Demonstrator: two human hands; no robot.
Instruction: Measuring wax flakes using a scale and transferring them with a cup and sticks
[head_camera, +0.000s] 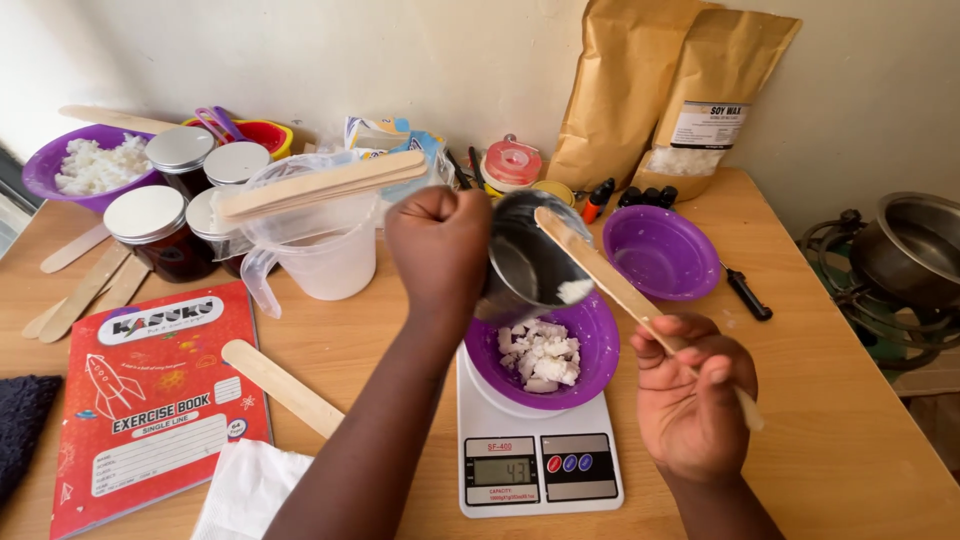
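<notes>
Cup (528, 262) tilts in left hand (440, 245) above bowl (592, 340).

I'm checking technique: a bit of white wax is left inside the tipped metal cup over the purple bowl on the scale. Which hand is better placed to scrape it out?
Probably the right hand: it holds the wooden stick, whose tip already reaches into the metal cup. The left hand is busy holding the cup tilted over the purple bowl.

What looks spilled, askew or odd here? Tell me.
Nothing is spilled. The left hand tips a metal cup over the purple bowl on the scale, while the right hand scrapes it with a wooden stick.
</notes>
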